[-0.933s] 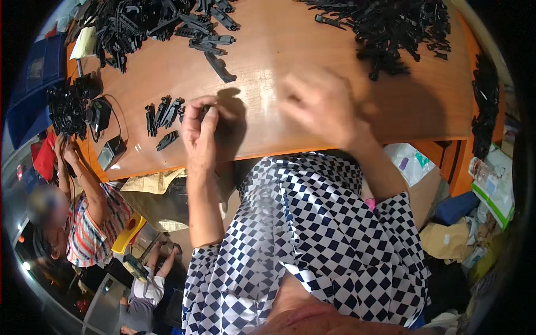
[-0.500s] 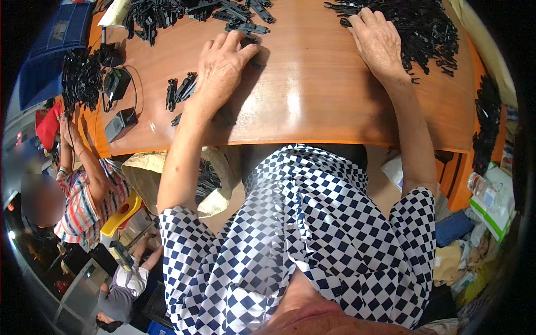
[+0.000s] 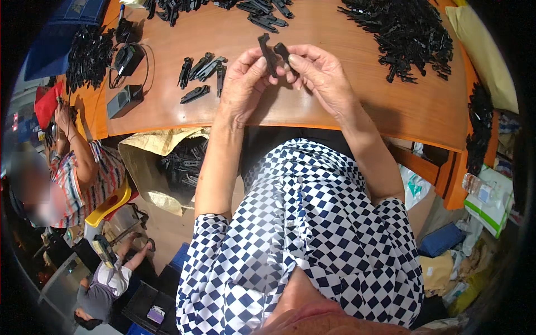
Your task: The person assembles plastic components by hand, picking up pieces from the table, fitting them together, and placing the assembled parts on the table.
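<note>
Over the middle of the table, my left hand pinches a long black plastic part between thumb and fingers. Close beside it, my right hand grips a shorter black plastic part. The two parts are held upright, a small gap showing between their upper ends; whether they touch lower down I cannot tell. To the left of my left hand lie several loose black parts. A large heap of black parts covers the far right, and further black parts lie at the far middle.
On the left of the wooden table stand a dark box-shaped device and a black adapter with a cable. A sack of parts hangs open below the edge. At far left, a person in a striped shirt works.
Both hands have come from the far piles to the middle and are now close together, each with a black part. The view has shifted slightly.
</note>
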A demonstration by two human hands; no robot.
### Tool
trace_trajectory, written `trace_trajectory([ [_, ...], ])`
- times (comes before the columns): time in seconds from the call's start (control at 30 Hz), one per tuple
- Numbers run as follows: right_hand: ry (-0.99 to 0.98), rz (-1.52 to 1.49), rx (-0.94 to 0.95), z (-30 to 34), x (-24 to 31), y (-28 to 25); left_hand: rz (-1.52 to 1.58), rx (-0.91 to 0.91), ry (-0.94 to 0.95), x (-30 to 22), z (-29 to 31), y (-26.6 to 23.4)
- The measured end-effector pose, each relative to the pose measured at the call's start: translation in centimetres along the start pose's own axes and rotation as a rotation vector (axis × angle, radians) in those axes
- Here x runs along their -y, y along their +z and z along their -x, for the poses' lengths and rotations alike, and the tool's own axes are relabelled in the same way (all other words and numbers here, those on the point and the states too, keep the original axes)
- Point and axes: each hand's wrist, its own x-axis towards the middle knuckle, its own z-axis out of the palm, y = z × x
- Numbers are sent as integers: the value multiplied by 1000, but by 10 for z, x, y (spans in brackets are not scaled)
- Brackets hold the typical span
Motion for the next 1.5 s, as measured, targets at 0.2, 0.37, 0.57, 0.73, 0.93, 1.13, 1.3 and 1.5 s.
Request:
trace_trajectory([
  [0.2, -2, 86, -10, 0, -11, 10, -126, -147, 127, 8, 12, 5],
  [0.37, 7, 221, -39, 4, -20, 12, -426, -163, 143, 8, 19, 2],
  [0.57, 25, 289, -48, 12, -28, 10, -675, -184, 156, 7, 30, 15],
  [0.73, -27, 232, -114, 15, -31, 12, -484, -194, 82, 9, 34, 29],
  [0.93, -106, 521, -165, 21, -41, 11, -411, -338, 0, 23, 29, 20],
  [1.13, -160, 651, -119, 24, -29, 2, -291, -235, 71, 7, 32, 25],
  [1.3, -47, 513, -93, 28, -25, 9, -269, -134, 83, 2, 28, 27],
  [1.5, -173, 621, -174, 31, -20, 17, -213, -76, 61, 3, 28, 23],
])
